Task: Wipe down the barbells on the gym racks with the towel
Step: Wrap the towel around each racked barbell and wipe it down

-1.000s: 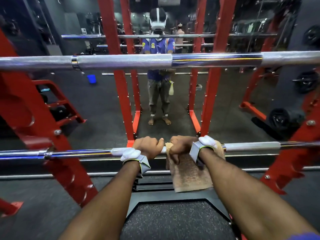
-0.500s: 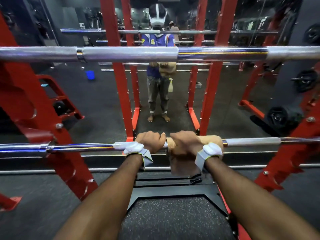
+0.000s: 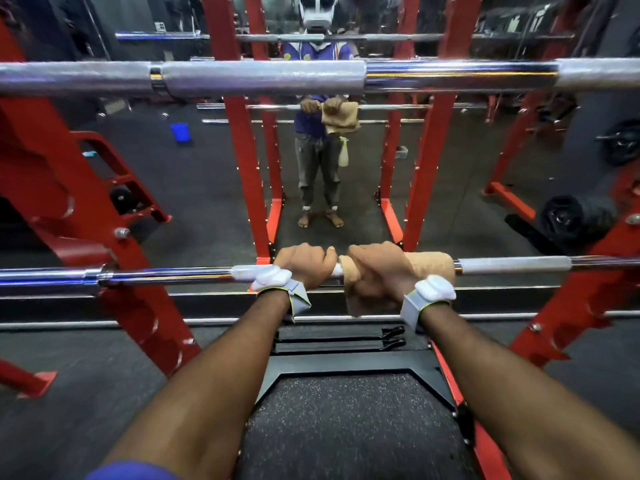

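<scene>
Barbell (image 3: 166,277), lower one, lies across the red rack (image 3: 69,209). Grip of left hand (image 3: 304,263) clamped on the bare bar; grip of right hand (image 3: 375,271) clamped round towel (image 3: 429,268) wrapped over the bar, hands just beside each other. Best: brace left, slide towel outward, twisting firmly.

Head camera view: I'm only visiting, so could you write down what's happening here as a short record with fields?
Setting: gym, inside a red rack
Lower barbell: lies level across the rack, at the hands
Upper barbell: level, higher up, no hand on it
Towel: tan, wrapped round the lower bar, one end hanging below
Left hand: fingers curled round the bare bar, right beside the towel
Right hand: grips the towel round the bar
</scene>
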The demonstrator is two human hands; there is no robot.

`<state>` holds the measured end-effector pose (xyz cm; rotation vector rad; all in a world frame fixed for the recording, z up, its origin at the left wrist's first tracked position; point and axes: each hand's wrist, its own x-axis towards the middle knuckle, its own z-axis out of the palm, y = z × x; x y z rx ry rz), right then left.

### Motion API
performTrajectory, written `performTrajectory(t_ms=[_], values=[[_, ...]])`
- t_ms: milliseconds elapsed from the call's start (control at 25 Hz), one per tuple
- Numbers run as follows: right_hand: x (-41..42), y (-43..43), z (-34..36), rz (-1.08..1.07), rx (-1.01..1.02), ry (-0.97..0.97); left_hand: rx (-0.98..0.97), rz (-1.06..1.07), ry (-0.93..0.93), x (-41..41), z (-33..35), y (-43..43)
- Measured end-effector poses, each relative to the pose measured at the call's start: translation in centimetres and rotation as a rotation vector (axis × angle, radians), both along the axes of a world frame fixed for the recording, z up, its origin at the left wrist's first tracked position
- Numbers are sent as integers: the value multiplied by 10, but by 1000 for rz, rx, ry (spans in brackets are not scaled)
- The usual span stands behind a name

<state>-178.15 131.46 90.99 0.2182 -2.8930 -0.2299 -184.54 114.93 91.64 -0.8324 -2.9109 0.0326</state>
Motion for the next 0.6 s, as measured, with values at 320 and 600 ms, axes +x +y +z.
performTrajectory(t_ms=[320, 600], values=[[9, 6, -22, -18, 68, 268, -27, -58, 57, -4, -7, -3], [3, 23, 16, -64, -164, -203, -3, -66, 49, 4, -5, -4]])
